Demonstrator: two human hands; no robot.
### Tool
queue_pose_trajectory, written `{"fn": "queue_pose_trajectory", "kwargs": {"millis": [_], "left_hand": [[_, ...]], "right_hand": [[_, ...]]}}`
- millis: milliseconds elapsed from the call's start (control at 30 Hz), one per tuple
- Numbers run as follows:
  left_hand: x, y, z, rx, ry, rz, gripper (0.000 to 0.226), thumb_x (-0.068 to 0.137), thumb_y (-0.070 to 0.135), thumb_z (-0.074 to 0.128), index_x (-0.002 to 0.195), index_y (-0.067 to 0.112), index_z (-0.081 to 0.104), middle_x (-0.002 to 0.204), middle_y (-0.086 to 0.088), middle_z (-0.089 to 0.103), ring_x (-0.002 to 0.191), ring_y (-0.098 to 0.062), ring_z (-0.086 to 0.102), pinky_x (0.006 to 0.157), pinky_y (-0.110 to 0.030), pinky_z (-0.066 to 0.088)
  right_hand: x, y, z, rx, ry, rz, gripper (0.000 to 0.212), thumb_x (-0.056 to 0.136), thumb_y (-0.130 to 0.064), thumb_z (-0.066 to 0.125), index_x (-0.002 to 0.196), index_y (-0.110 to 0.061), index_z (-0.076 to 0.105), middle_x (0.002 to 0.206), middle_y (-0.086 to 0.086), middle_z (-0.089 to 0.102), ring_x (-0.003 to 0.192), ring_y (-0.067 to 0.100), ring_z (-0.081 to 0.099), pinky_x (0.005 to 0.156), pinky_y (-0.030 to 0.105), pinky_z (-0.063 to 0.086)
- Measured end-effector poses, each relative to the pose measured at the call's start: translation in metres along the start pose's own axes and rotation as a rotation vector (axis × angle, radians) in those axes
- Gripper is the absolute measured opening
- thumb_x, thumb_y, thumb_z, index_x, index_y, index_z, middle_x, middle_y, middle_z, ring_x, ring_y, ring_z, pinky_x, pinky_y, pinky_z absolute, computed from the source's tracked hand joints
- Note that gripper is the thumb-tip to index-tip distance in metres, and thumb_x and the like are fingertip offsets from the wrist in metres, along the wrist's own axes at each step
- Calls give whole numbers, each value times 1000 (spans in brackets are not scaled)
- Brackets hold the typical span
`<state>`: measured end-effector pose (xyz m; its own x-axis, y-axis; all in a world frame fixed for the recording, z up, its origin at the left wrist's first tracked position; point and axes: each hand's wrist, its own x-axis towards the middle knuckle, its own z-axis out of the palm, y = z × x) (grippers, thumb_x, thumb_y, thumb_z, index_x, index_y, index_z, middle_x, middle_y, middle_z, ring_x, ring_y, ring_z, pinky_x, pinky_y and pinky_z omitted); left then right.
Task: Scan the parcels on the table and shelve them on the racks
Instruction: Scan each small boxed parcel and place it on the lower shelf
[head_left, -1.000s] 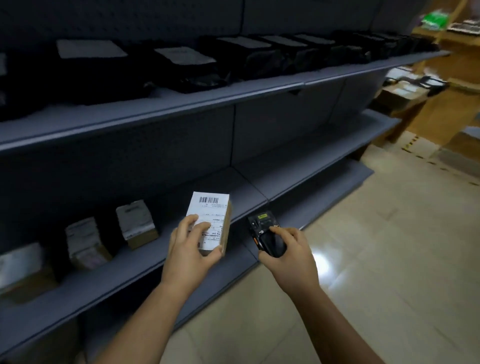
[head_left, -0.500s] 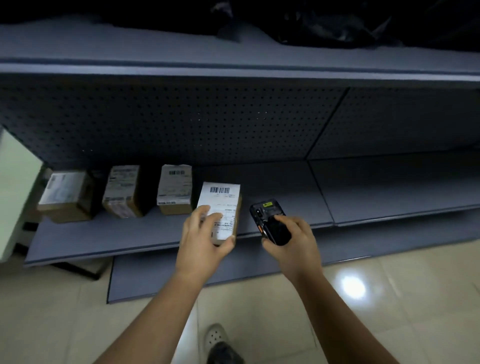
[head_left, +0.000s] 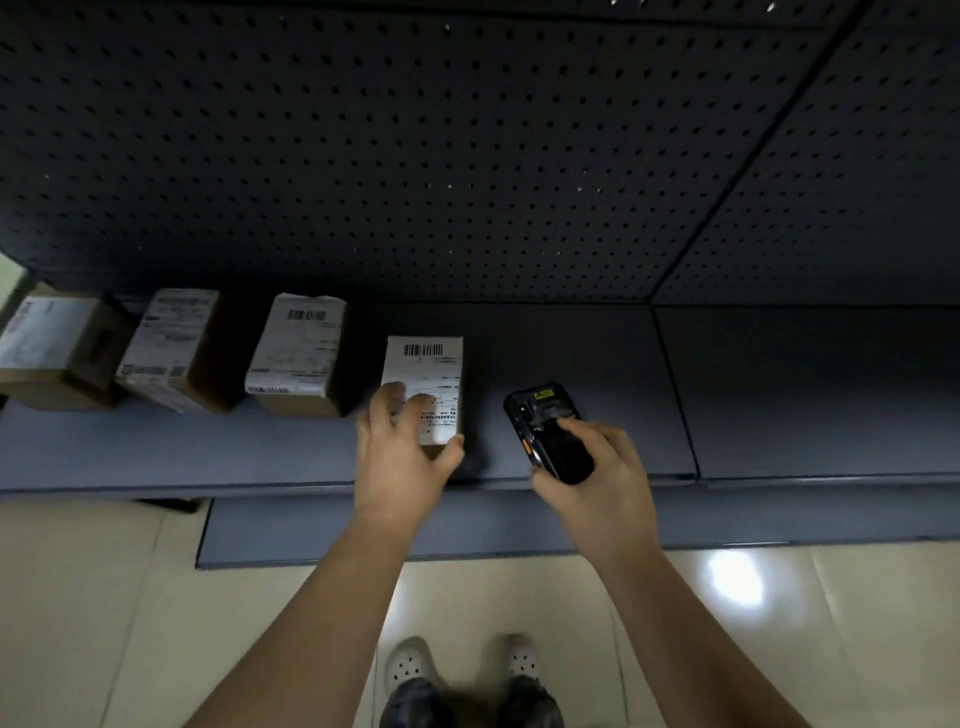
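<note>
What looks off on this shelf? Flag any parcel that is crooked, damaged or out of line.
Nothing serious. The shelved parcels sit in a row, labels up; the left hand holds a fourth parcel next in line. Only the third parcel's label looks slightly wrinkled along its top edge.

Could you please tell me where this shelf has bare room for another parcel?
Bare shelf runs from the labelled parcel the left hand grips rightward to the panel seam, and across the whole panel beyond it. A bare strip also fronts the three shelved parcels. The left end is crowded.
</note>
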<state>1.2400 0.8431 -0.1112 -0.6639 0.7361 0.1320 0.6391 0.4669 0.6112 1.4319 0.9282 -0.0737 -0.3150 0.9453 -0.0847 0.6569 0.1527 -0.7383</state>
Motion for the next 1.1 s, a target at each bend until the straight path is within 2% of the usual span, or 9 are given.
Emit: {"fn": "queue_pose_trajectory", "kwargs": {"millis": [133, 367, 600, 700, 767, 833, 900, 967, 1100], "left_hand": [[-2, -2, 15, 84, 39, -3, 48, 72, 32, 82, 113, 16, 63, 136, -11, 43, 118, -35, 43, 94, -51, 46], [20, -4, 24, 129, 91, 1, 50, 73, 35, 82, 115, 14, 64, 135, -14, 47, 114, -38, 46, 90, -51, 48], [47, -5, 22, 152, 45, -40, 57, 76, 39, 80, 123, 12, 63, 142, -15, 41, 117, -42, 43, 94, -51, 45], [49, 1, 10, 173, -22, -76, 64, 81, 47, 73, 134, 16, 55, 151, -15, 33, 126, -41, 37, 102, -52, 41], [41, 10, -10, 148, -49, -87, 72, 82, 56, 67, 140, 18, 50, 153, -14, 31, 132, -39, 34, 106, -51, 37], [24, 24, -40, 107, -45, -46, 75, 81, 64, 56, 138, 15, 52, 148, -15, 40, 131, -37, 39, 105, -49, 40], [0, 40, -78, 79, -38, -9, 69, 84, 61, 56, 135, 14, 54, 143, -11, 46, 129, -33, 44, 103, -45, 43], [-26, 55, -118, 79, -34, 13, 59, 89, 51, 62, 137, 17, 52, 142, -4, 45, 131, -25, 40, 106, -40, 39], [-80, 72, -190, 90, 28, 81, 55, 92, 51, 58, 138, 22, 51, 139, 6, 47, 131, -17, 38, 109, -36, 36]], "right_hand": [[11, 17, 1, 27, -33, -19, 58, 68, -30, 80, 123, -33, 63, 122, -15, 49, 98, -2, 49, 84, 22, 46], [19, 32, 2, 30, -51, -31, 57, 68, -30, 81, 121, -35, 62, 120, -16, 48, 98, -1, 51, 86, 28, 52], [19, 31, 1, 11, -31, -47, 56, 68, -31, 80, 121, -34, 62, 120, -15, 49, 96, 1, 52, 83, 27, 52], [17, 23, -9, 22, -49, -45, 57, 68, -32, 79, 122, -36, 62, 122, -18, 48, 98, -3, 50, 85, 24, 49], [13, 11, -20, 21, -72, -67, 58, 67, -34, 77, 123, -36, 62, 124, -19, 47, 102, -2, 50, 88, 26, 49], [5, -7, -34, 25, -76, -124, 60, 64, -39, 74, 123, -35, 63, 125, -18, 47, 105, 3, 53, 91, 30, 48], [-11, -30, -51, 35, -82, -178, 60, 63, -41, 74, 122, -35, 64, 124, -16, 48, 106, 8, 55, 91, 32, 49], [-32, -53, -66, 35, -102, -217, 59, 65, -36, 78, 122, -34, 64, 125, -15, 49, 107, 11, 56, 92, 33, 49], [-88, -96, -90, 84, -86, -293, 59, 65, -33, 81, 122, -34, 65, 123, -17, 48, 107, 10, 56, 91, 32, 48]]}}
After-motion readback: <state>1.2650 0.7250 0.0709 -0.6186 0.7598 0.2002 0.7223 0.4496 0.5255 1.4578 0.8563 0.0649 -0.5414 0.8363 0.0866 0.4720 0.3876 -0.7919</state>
